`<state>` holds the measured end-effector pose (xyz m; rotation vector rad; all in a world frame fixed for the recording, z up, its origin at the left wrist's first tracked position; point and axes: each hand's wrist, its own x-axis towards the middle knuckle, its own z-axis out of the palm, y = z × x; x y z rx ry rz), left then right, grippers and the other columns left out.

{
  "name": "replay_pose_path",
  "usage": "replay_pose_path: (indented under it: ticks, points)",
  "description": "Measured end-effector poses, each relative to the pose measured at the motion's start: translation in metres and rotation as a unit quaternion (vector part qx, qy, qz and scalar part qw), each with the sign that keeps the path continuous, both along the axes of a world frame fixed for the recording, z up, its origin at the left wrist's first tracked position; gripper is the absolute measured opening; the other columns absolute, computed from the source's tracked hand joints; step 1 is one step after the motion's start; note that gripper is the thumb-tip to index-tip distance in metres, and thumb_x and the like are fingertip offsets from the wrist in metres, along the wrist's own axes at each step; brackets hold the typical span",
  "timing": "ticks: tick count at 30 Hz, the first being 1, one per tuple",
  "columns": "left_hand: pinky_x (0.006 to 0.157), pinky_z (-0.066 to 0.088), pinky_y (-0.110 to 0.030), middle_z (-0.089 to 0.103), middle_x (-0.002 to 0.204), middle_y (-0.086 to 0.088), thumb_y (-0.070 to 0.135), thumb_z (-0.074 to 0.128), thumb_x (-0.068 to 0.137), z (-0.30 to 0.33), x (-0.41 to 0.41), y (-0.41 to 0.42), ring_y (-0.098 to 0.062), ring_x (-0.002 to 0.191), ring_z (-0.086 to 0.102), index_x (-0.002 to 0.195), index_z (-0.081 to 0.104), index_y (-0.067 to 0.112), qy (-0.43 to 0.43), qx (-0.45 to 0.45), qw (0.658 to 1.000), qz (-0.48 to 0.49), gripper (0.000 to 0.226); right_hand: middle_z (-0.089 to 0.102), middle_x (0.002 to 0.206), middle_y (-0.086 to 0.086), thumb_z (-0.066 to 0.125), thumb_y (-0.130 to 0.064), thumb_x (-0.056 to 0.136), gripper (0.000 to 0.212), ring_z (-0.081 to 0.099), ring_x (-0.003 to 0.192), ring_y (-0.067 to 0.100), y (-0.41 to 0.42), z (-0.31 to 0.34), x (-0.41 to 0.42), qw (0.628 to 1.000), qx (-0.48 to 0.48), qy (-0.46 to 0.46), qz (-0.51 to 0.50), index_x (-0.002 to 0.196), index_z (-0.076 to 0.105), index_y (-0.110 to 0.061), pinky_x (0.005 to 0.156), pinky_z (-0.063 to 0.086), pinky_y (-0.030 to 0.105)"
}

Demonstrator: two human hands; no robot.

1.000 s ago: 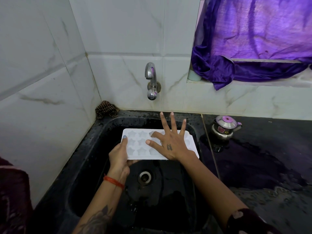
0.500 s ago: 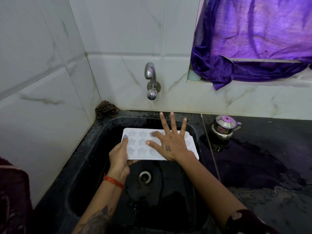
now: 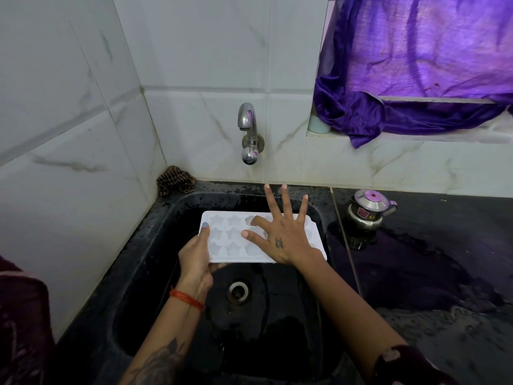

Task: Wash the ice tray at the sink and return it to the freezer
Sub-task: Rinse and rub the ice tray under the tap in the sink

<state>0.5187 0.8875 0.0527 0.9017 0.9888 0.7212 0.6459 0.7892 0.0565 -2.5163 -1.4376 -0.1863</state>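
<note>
The tray (image 3: 233, 240) is held flat over the back half of the sink (image 3: 155, 245), above and behind the drain (image 3: 238, 290), with its star moulds facing up. The left hand (image 3: 195, 259) grips the tray's left end, thumb on top and fingers curled under the near corner. The right hand (image 3: 277, 237) lies spread and flat on the tray's right half, fingers straight and apart, holding nothing.

The tap (image 3: 249, 134), behind the tray on the wall, shows no water running, though a thin stream would be hard to see from here. A crumpled cloth (image 3: 175, 180) sits at the sink's back left corner. A small steel pot (image 3: 367, 211) stands on the wet worktop (image 3: 430, 273) to the right of the sink.

The risk is that only 1 hand truly holds the tray. If it is wet, the right palm's rubbing pressure could tip it or slide it out of the left grip into the sink.

Compared with 1 s ago, almost nothing differs: the tray and both hands sit in the same place, and the right fingers look only slightly shifted.
</note>
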Motion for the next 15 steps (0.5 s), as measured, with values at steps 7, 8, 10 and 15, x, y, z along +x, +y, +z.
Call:
replay_pose_path:
  ticks: [7, 8, 10, 15]
  points:
    - [0.052, 0.058, -0.033, 0.069, 0.082, -0.005, 0.033, 0.058, 0.092, -0.0004, 0.0002, -0.0015, -0.02, 0.071, 0.067, 0.084, 0.062, 0.017, 0.0, -0.001, 1.0, -0.002, 0.019, -0.028, 0.153, -0.002, 0.003, -0.077, 0.076, 0.072, -0.036, 0.136, 0.03, 0.0005, -0.0011, 0.0002, 1.0, -0.008, -0.023, -0.012, 0.115, 0.055, -0.046, 0.099, -0.031, 0.061]
    - [0.052, 0.058, -0.033, 0.069, 0.082, -0.006, 0.033, 0.058, 0.092, -0.0002, 0.0, -0.0018, -0.02, 0.071, 0.067, 0.084, 0.062, 0.017, 0.0, -0.002, 1.0, -0.002, 0.018, -0.029, 0.152, -0.002, 0.003, -0.077, 0.076, 0.072, -0.037, 0.136, 0.029, 0.0006, -0.0012, 0.0, 1.0, -0.009, -0.016, -0.011, 0.117, 0.054, -0.046, 0.099, -0.031, 0.061]
    - [0.05, 0.058, -0.033, 0.069, 0.083, -0.006, 0.032, 0.058, 0.092, 0.0004, -0.0001, -0.0021, -0.021, 0.072, 0.067, 0.084, 0.063, 0.017, -0.002, -0.003, 1.0, -0.004, 0.018, -0.03, 0.152, -0.003, 0.001, -0.077, 0.074, 0.074, -0.038, 0.135, 0.029, 0.0007, -0.0014, -0.0005, 1.0, -0.007, -0.005, -0.007, 0.119, 0.052, -0.047, 0.098, -0.031, 0.06]
    - [0.047, 0.057, -0.031, 0.069, 0.083, -0.006, 0.033, 0.058, 0.092, 0.0011, -0.0006, -0.0024, -0.021, 0.072, 0.067, 0.084, 0.063, 0.016, -0.003, -0.003, 1.0, -0.002, 0.02, -0.029, 0.153, -0.002, -0.001, -0.079, 0.07, 0.078, -0.037, 0.136, 0.028, 0.001, -0.0012, -0.0008, 1.0, -0.008, 0.026, -0.001, 0.12, 0.051, -0.048, 0.099, -0.03, 0.059]
